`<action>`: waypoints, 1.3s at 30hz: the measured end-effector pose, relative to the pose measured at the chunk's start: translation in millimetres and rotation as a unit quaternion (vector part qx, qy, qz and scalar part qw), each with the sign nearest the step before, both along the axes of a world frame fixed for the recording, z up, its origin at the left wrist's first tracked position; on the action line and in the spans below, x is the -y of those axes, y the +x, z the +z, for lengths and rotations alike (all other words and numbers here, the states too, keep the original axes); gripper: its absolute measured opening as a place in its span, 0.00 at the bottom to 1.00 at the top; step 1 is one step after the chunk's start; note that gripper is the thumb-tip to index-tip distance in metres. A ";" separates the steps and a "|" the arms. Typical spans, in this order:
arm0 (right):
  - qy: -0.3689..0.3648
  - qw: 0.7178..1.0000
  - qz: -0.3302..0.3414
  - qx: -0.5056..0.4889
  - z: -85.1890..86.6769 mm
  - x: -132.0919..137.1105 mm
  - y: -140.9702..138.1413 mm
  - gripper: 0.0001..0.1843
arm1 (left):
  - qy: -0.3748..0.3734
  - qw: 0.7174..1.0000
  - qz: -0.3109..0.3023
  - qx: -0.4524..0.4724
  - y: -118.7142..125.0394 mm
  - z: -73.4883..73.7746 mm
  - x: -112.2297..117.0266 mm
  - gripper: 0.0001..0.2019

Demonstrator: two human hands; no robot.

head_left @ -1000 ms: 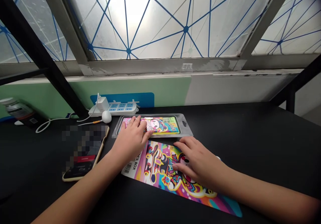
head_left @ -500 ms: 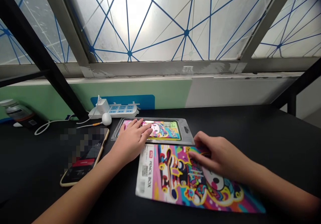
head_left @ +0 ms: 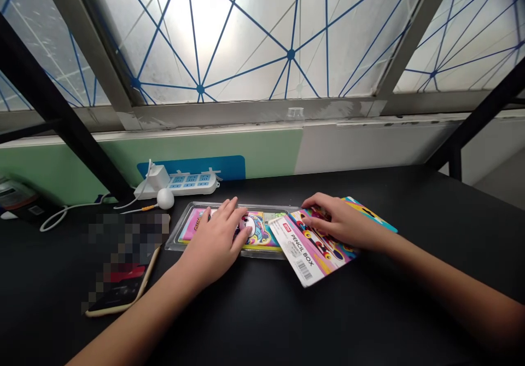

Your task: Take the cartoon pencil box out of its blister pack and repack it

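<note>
- Left hand (head_left: 215, 244): fingers spread apart and lying flat, pressing on the glossy multicoloured cartoon pencil box (head_left: 256, 234), not clamped around it.
- That box lies in a clear moulded plastic tray (head_left: 174, 238), near the worktop's back edge and roughly mid-way along it.
- Right hand (head_left: 342, 222): fingers curve together over a bright printed cardboard sleeve (head_left: 305, 251) labelled "PENCIL BOX"; whether it pinches the sleeve or only rests there, I cannot tell.
- The sleeve lies tilted, its corner overlapping the tray's right end and its barcode end pointing toward the person.
- A smartphone in a gold-edged case (head_left: 123, 265), its screen pixelated, lies just left of the tray, a narrow gap between them.
- Behind the tray, along the worktop's back edge, sit a white power strip (head_left: 180, 184) with a plugged-in white charger (head_left: 157, 178) and a small white ball (head_left: 165, 198) on a thin cable.
- The black worktop (head_left: 381, 311) extends well past the sleeve to the right and toward the person.
</note>
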State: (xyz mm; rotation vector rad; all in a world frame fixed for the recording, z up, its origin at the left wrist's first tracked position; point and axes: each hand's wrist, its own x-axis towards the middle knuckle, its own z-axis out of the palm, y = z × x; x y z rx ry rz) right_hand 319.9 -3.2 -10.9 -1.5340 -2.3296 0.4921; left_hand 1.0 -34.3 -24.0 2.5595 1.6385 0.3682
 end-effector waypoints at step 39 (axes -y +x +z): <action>-0.001 0.992 -0.121 -0.033 5.8 -9.7 22.6 0.24 | -0.044 0.999 -0.003 0.006 2.9 3.8 11.3 0.24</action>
